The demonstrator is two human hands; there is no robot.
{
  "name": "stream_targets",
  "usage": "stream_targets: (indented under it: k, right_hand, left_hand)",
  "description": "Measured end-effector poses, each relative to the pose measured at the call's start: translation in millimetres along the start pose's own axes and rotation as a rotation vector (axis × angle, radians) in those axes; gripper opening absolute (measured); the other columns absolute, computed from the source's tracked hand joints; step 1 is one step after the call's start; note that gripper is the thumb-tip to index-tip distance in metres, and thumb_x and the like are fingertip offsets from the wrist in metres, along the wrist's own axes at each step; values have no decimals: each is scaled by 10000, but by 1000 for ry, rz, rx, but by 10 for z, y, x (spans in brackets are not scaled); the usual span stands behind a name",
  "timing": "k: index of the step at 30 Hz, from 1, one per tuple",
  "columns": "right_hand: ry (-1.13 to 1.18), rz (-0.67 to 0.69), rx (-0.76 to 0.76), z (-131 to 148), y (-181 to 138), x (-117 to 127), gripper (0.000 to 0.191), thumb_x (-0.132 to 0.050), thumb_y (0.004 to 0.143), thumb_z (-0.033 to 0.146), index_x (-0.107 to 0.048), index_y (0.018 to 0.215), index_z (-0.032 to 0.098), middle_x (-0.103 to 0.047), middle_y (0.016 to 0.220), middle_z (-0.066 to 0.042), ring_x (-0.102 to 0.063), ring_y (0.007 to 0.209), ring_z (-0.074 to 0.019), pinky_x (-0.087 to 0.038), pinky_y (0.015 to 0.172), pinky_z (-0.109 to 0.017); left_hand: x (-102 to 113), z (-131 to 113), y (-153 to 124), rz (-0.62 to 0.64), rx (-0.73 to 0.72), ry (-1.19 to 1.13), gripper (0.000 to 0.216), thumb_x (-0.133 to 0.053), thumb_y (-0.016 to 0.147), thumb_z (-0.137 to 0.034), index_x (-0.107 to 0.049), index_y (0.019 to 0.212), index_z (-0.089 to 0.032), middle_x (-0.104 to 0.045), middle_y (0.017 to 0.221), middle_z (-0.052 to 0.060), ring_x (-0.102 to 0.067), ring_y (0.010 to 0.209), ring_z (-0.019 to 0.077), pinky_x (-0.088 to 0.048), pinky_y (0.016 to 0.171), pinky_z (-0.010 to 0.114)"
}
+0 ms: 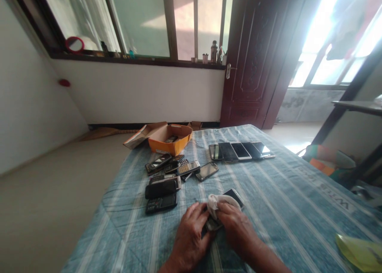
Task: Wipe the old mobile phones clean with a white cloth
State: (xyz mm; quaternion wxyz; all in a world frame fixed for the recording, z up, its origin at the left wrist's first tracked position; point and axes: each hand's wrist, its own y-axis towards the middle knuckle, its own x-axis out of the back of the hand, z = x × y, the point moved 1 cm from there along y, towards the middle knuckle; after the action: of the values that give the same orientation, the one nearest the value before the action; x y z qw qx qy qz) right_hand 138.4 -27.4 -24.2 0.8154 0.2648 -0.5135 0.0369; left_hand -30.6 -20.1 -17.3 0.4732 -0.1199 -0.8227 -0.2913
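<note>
A smartphone [233,195] lies on the blue striped cloth, partly hidden under my hands. My left hand [193,231] grips its lower left end, fingers and thumb closed around the edge. My right hand [234,223] presses a bunched white cloth [219,201] onto the phone's face, its fingers closed on the fabric. Left of my hands lie a black keypad phone [162,202] and a dark phone [161,188] stacked close together. Beyond them is a loose heap of older phones, with a silver keypad phone [188,167] on top. A grey touchscreen phone [207,171] rests beside the heap.
An open orange box [170,147] with phones inside stands at the far left edge of the bed-like surface [268,201]. Several smartphones [241,151] form a row at the back. A yellow-green packet [359,253] lies at the right. A dark red door [253,58] stands behind.
</note>
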Motion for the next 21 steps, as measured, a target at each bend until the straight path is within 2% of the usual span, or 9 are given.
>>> stream_targets:
  k: [5, 9, 12, 17, 21]
  right_hand:
    - [-57, -28, -159, -318, 87, 137, 412, -369, 794, -26, -691, 922, 197, -674, 1042, -60, -605, 1020, -202, -470, 855, -269]
    - [-124, -13, -239, -456, 248, 167, 438, -372, 732, -38, -698, 863, 224, -683, 1008, -40, -631, 906, -186, -477, 752, -251]
    - [-137, 3, -212, -361, 300, 95, 390, -385, 749, -24, -689, 819, 210, -681, 951, -49, -627, 858, -184, -468, 739, -253]
    - [-115, -4, -45, -59, 241, -27, 294, -420, 827, 33, -662, 841, 197, -664, 874, -60, -606, 851, -196, -467, 776, -274]
    - [-84, -7, -66, -93, 271, 17, 305, -422, 812, 21, -668, 808, 202, -663, 886, -52, -600, 869, -185, -458, 777, -256]
  left_hand:
    - [-20, 11, -21, -6, 13, 53, 437, -709, 697, -220, -656, 1130, -209, -622, 1255, 111, -545, 1183, 328, -490, 966, 521]
    - [-50, 43, -34, -44, -6, 57, 417, -700, 711, -228, -661, 1126, -216, -631, 1243, 112, -557, 1173, 326, -507, 941, 521]
    - [-61, 58, -32, -63, -26, 62, 405, -699, 719, -249, -663, 1121, -217, -636, 1234, 112, -566, 1163, 319, -515, 935, 509]
    - [-39, 40, -11, -84, -80, 62, 391, -684, 758, -357, -660, 1109, -186, -658, 1184, 131, -597, 1108, 320, -535, 905, 504]
    - [-47, 43, -11, -66, -73, 74, 394, -684, 759, -334, -652, 1120, -178, -648, 1204, 130, -584, 1127, 313, -527, 924, 492]
